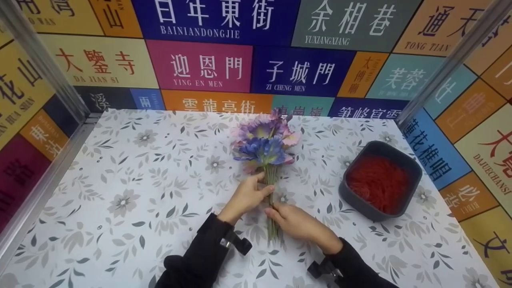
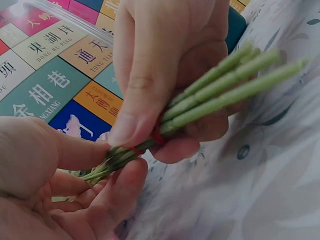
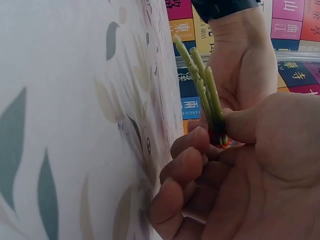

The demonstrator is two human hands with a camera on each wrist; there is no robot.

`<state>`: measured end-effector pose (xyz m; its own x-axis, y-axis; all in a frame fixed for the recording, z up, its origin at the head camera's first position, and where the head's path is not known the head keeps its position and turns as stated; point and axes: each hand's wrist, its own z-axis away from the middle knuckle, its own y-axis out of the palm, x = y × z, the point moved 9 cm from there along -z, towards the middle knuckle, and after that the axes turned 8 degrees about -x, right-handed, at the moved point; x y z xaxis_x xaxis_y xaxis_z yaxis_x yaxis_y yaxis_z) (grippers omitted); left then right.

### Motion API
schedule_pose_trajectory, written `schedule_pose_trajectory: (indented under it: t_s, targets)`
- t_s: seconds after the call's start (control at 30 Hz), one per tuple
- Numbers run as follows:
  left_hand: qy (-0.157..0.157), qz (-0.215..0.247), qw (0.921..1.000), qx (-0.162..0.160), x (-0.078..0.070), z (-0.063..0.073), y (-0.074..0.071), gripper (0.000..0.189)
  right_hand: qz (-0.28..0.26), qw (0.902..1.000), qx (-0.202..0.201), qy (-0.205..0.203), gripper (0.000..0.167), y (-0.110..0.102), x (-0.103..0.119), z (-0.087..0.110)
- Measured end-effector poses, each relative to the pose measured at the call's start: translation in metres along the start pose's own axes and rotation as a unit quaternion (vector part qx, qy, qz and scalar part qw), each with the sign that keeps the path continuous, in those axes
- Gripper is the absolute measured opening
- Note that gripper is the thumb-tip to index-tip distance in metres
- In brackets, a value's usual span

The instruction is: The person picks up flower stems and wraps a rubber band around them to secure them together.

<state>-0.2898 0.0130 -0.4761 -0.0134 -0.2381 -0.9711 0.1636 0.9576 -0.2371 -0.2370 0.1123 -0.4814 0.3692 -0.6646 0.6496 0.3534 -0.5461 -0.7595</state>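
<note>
A bunch of purple, blue and pink artificial flowers point(image 1: 266, 148) lies over the middle of the table, blossoms pointing away and green stems point(image 2: 235, 95) towards me. My left hand point(image 1: 250, 192) pinches the stems just below the blossoms. Lower down, my right hand point(image 1: 300, 220) grips the same stems between thumb and fingers. A thin red band point(image 2: 157, 135) goes round the stems at the right fingertips, and another strand of red shows close to the left fingertips. In the right wrist view, the stem ends point(image 3: 205, 85) stick out past the red band.
A dark grey square tub point(image 1: 380, 216) filled with thin red strands or bands point(image 1: 378, 182) stands on the right. White floral cloth point(image 1: 124, 204) covers the table. Panels with printed characters point(image 1: 200, 66) and metal posts point(image 1: 452, 60) enclose the back and sides.
</note>
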Motion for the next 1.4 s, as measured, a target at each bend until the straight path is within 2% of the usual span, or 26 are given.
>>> schedule_pose_trajectory:
  t_s: [0.3,0.6,0.7,0.9,1.17,1.4]
  targets:
    - [-0.002,0.001,0.9999,-0.01,0.014,-0.006,0.001,0.053,-0.003,0.9997,0.024,0.009,0.034,0.003,-0.001,0.002]
    - [-0.046,0.053,0.9975,-0.011,0.027,-0.008,0.002,0.053,0.001,0.9997,0.026,0.005,0.025,0.003,0.0,0.002]
    - [-0.052,0.057,0.997,-0.007,0.029,-0.007,0.003,0.053,0.001,0.9997,0.026,0.001,0.024,0.004,-0.001,0.002]
    - [-0.044,0.066,0.9968,0.004,0.029,-0.007,0.006,0.054,0.007,0.9995,0.029,-0.008,0.024,0.005,-0.002,0.003]
    - [-0.06,0.071,0.9957,0.0,0.031,-0.007,0.005,0.052,0.006,0.9996,0.029,-0.004,0.024,0.005,-0.003,0.003]
    - [-0.056,0.061,0.9966,0.0,0.031,-0.006,0.006,0.053,0.007,0.9996,0.028,-0.002,0.022,0.005,-0.003,0.005]
